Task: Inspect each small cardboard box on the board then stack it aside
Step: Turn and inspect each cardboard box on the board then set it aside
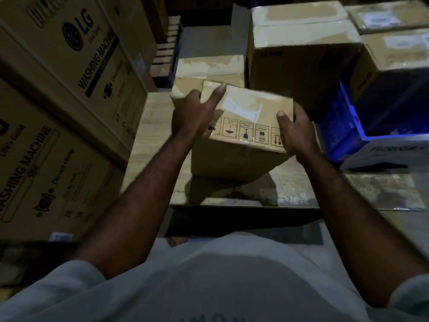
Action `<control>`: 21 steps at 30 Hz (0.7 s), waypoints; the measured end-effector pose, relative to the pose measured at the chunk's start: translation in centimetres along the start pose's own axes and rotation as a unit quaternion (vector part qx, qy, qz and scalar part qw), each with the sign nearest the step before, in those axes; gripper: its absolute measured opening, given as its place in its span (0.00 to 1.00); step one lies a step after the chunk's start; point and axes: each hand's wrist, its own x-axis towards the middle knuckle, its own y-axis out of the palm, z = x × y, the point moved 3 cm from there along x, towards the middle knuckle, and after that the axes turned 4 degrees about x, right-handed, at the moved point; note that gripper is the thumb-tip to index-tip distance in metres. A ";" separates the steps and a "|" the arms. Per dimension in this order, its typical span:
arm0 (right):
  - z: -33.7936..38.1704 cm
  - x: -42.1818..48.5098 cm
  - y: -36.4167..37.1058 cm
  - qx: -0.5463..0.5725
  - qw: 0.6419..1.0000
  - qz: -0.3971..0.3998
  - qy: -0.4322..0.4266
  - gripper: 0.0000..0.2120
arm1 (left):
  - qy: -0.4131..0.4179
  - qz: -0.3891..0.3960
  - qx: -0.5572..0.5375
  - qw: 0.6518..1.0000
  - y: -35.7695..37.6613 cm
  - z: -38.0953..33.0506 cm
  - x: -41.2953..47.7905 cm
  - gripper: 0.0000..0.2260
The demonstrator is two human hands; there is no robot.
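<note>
Inspection looks to be the step in hand: the small brown cardboard box [241, 126] is held between both hands above the middle of the pale wooden board [153, 145]. Its taped top is tipped toward the person, so the white label and the row of printed handling symbols face the camera. That tilt probably serves to check the face and seams. A dark shadow lies under its near edge, though I cannot tell whether any lower corner touches the board.

The left hand [192, 112] grips the box's far left corner, with the thumb laid flat across the top face and the fingers wrapped out of sight round the side. The right hand [294, 133] clasps the right edge, its thumb pressed on top by the last symbol and its fingers hidden behind. Both hands are closed on the box, neither spread wide.

Just beyond it, at the board's far edge, sits another taped brown carton [209, 68]. A taller taped carton [301, 54] stands far right, and a blue plastic crate [343, 133] is right of the board. Large printed washing-machine cartons [69, 66] are stacked on the left.
</note>
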 end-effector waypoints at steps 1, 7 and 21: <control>-0.4 0.2 0.0 -0.014 1.000 0.003 -0.002 0.21 | 0.029 -0.023 0.006 0.999 -0.9 -0.9 -0.4 0.26; -4.8 0.7 2.5 0.073 0.991 0.078 0.081 0.25 | 0.157 0.015 -0.015 0.987 0.1 -4.0 -3.7 0.22; -4.0 -0.9 0.2 0.160 0.976 0.127 0.071 0.25 | 0.275 0.209 0.306 0.887 10.7 2.8 -6.1 0.31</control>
